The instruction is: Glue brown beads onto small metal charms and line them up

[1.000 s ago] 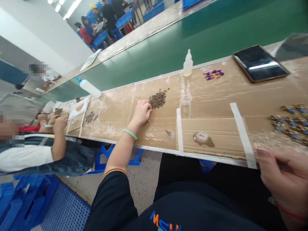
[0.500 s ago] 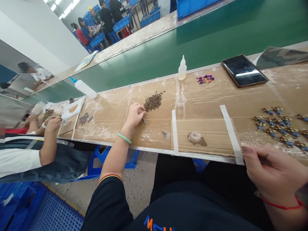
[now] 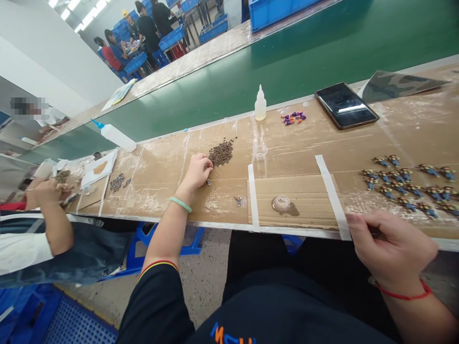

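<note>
A: Pose of the left hand (image 3: pixel 196 172)?

B: Forearm angled up over the front edge of the cardboard-covered bench (image 3: pixel 158 200), green bangle (image 3: pixel 180 204) at the wrist; fingers curled downward, knuckles up; tips right beside a small painted figure (image 3: pixel 207 182); whether they are pinching it, I cannot tell from here

A: Where are the brown beads (image 3: pixel 221 154)?

B: Loose heap on the cardboard, just beyond those fingers; the hand sits at its near edge, possibly touching a stray bead or two; too small to say

A: And the right hand (image 3: pixel 392 248)?

B: Raised at the bench's front edge, red string at the wrist; fingers bent, thumb and forefinger drawn close together; a thin dark object may lie between them, though I cannot tell; nearest are a white tape strip (image 3: pixel 332 198) and rows of blue-and-gold figures (image 3: pixel 405 186)

A: Anything else by the hands?

B: Clear round dish (image 3: pixel 280 203) on a cardboard sheet (image 3: pixel 290 200); glue bottle (image 3: pixel 260 104) farther back; a co-worker's hands (image 3: pixel 46 191) working to the left
</note>
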The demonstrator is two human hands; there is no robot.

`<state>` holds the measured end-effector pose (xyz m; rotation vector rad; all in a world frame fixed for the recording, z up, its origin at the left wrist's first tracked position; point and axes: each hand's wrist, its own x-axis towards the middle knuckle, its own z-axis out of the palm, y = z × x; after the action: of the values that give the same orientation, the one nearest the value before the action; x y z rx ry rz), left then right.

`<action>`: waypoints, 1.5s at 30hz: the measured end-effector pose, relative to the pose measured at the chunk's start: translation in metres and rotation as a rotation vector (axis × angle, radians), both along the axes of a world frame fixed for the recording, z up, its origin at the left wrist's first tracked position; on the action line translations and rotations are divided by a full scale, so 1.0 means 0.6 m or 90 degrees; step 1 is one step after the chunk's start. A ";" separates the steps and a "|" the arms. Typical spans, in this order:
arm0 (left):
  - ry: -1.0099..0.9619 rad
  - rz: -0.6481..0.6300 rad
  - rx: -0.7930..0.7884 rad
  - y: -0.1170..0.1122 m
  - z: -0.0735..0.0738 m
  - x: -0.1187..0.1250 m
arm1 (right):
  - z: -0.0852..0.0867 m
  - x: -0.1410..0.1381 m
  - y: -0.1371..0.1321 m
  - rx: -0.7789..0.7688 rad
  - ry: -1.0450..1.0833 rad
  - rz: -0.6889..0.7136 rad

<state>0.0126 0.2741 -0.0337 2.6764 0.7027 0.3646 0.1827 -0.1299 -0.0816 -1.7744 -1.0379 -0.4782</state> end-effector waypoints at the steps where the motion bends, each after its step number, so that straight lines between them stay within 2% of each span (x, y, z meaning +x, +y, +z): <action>1: -0.003 0.000 -0.004 -0.003 0.001 0.001 | 0.000 0.000 0.000 -0.002 0.001 -0.001; 6: -0.060 0.018 -0.045 -0.025 0.016 -0.001 | 0.002 -0.004 0.003 0.008 0.017 -0.015; 10: -0.151 0.042 -0.132 -0.052 0.035 -0.009 | 0.005 -0.005 0.005 0.019 0.013 -0.016; 13: -0.220 0.048 -0.225 -0.091 0.050 -0.014 | 0.001 -0.003 0.004 0.020 0.009 -0.008; 15: -0.265 0.043 -0.275 -0.127 0.058 -0.013 | 0.001 -0.003 0.004 0.032 0.005 -0.006; 17: -0.327 0.039 -0.369 -0.170 0.063 -0.008 | 0.010 -0.009 0.007 0.052 0.002 -0.010; 19: -0.407 0.038 -0.529 -0.216 0.066 0.000 | 0.035 -0.023 0.017 0.067 0.004 -0.004; 21: -0.464 0.039 -0.667 -0.264 0.067 0.009 | 0.075 -0.043 0.037 0.073 0.020 0.042; 23: -0.482 0.034 -0.741 -0.308 0.068 0.015 | 0.118 -0.061 0.063 0.104 0.063 0.178; 25: -0.488 0.029 -0.781 -0.345 0.072 0.018 | 0.152 -0.073 0.090 0.121 0.074 0.267; 28: -0.505 0.032 -0.811 -0.381 0.081 0.017 | 0.170 -0.078 0.113 0.123 0.103 0.335; 34: -0.510 0.094 -0.854 -0.400 0.087 0.019 | 0.148 -0.071 0.105 0.134 0.129 0.384; 37: -0.500 0.091 -0.859 -0.404 0.085 0.021 | 0.143 -0.068 0.099 0.141 0.138 0.390; 41: -0.504 0.066 -0.825 -0.413 0.088 0.023 | 0.144 -0.065 0.095 0.152 0.175 0.392; 45: -0.533 0.084 -0.740 -0.425 0.094 0.023 | 0.147 -0.064 0.091 0.149 0.217 0.395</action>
<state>0.0262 0.0190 0.0227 1.2213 0.5421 0.7457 0.1446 -0.0751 0.0063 -1.1878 -1.1605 0.0864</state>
